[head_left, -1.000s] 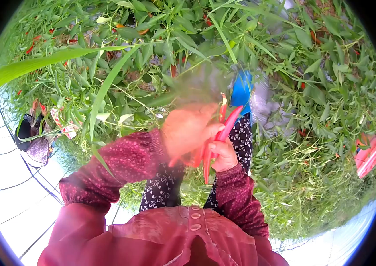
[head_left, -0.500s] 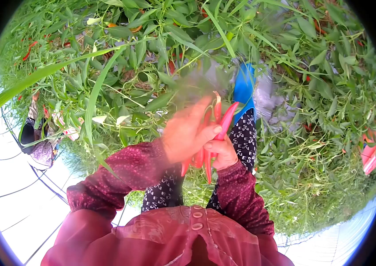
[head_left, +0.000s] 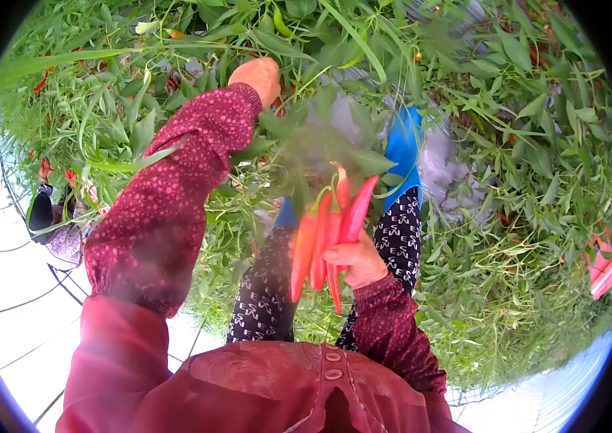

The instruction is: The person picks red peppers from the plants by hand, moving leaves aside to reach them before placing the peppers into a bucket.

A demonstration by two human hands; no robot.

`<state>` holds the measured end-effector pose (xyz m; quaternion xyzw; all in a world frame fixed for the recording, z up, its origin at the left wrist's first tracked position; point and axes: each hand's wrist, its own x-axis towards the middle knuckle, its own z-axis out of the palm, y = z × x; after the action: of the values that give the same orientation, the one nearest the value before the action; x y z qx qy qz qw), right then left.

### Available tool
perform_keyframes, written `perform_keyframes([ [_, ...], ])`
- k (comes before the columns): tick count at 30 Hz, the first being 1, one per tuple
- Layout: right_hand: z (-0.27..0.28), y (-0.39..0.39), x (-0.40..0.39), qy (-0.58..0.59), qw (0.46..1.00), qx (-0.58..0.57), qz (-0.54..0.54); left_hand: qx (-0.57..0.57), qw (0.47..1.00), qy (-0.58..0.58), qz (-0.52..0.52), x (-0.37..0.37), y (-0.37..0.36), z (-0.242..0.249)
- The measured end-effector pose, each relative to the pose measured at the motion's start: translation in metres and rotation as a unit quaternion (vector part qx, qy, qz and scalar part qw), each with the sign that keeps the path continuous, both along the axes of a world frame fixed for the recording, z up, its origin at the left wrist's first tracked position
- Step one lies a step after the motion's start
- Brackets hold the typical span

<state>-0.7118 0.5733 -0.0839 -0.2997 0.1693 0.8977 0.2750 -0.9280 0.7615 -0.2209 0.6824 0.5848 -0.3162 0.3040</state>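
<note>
My right hand [head_left: 358, 260] is closed around a bunch of several long red chili peppers [head_left: 326, 234] in front of my legs. Their stems point up and away from me, and the thumb lies across the lower part of the bunch. Stretched out to the upper left, my left hand [head_left: 257, 78] is among the leaves of a chili plant [head_left: 291, 47]. It looks curled, with its back towards me; the fingertips and anything in them are hidden. A bit of red shows in the leaves just below it. A green chili [head_left: 284, 25] hangs close by.
Dense chili plants with red pods [head_left: 42, 81] surround me, along with long grass blades [head_left: 353, 36]. Greyish plastic sheeting [head_left: 439, 162] shows beside my blue boot [head_left: 403, 141]. Another person [head_left: 57, 224] is at the far left; a red-and-white item [head_left: 605, 267] is at the right.
My left hand has left the chili bunch and moved up and left into the plant. My right hand still holds the chili peppers, now seen more fully.
</note>
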Motion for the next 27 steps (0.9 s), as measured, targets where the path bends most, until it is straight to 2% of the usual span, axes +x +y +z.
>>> perform_keyframes([
  [1, -0.001, 0.0, 0.0, -0.003, 1.0, 0.001, -0.004, 0.006, 0.993, 0.059, -0.105, 0.003, 0.006, 0.001],
  [2, -0.004, 0.0, 0.0, -0.001, 1.0, 0.002, -0.004, 0.006, 0.993, 0.061, -0.104, 0.004, 0.012, 0.011],
  [3, -0.007, -0.002, 0.002, 0.035, 0.999, -0.011, -0.018, -0.05, 0.983, -0.074, 0.162, 0.004, 0.017, 0.023],
  [4, -0.008, -0.003, 0.002, 0.07, 0.997, -0.025, -0.034, -0.101, 0.883, -0.201, 0.413, 0.002, 0.02, 0.031],
  [6, -0.006, -0.002, 0.001, 0.067, 0.997, -0.037, -0.032, -0.026, 0.829, -0.241, 0.504, -0.018, 0.02, 0.03],
  [9, 0.0, 0.004, -0.002, 0.034, 0.999, -0.034, -0.011, 0.017, 0.846, -0.226, 0.483, -0.036, 0.007, 0.002],
  [11, -0.001, 0.003, -0.002, 0.004, 1.0, -0.024, 0.007, -0.012, 0.922, -0.143, 0.359, -0.037, 0.002, -0.01],
  [12, -0.003, 0.001, -0.001, 0.035, 0.999, -0.03, -0.015, -0.012, 0.921, -0.144, 0.361, -0.039, 0.002, -0.017],
  [15, -0.006, 0.002, -0.002, 0.063, 0.997, -0.037, -0.035, -0.039, 0.853, -0.207, 0.478, -0.055, 0.003, -0.04],
  [18, -0.001, 0.005, -0.003, 0.045, 0.998, -0.036, -0.014, -0.036, 0.87, -0.191, 0.453, -0.072, -0.013, -0.056],
  [19, -0.001, 0.005, -0.003, 0.029, 0.999, -0.031, 0.01, -0.086, 0.852, -0.219, 0.467, -0.074, -0.013, -0.054],
  [20, 0.0, 0.004, -0.003, 0.031, 0.999, -0.028, 0.013, -0.082, 0.852, -0.22, 0.468, -0.074, -0.012, -0.055],
  [22, -0.001, 0.002, -0.004, 0.018, 0.999, -0.04, 0.016, -0.146, 0.92, -0.151, 0.332, -0.074, -0.008, -0.063],
  [23, -0.003, 0.001, -0.005, 0.018, 0.999, -0.038, 0.02, -0.179, 0.922, -0.139, 0.314, -0.089, -0.012, -0.093],
  [24, -0.006, -0.001, -0.006, 0.055, 0.998, -0.034, 0.003, -0.177, 0.921, -0.141, 0.317, -0.077, -0.009, -0.082],
  [25, -0.008, -0.003, -0.006, 0.092, 0.995, -0.031, -0.015, -0.18, 0.976, -0.068, 0.102, -0.061, -0.005, -0.075],
  [26, -0.008, -0.002, -0.005, 0.091, 0.995, -0.032, -0.013, -0.173, 0.978, 0.008, -0.12, -0.046, -0.001, -0.066],
  [27, -0.006, 0.0, -0.005, 0.091, 0.995, -0.033, -0.011, -0.197, 0.977, -0.021, -0.085, -0.033, 0.003, -0.049],
])
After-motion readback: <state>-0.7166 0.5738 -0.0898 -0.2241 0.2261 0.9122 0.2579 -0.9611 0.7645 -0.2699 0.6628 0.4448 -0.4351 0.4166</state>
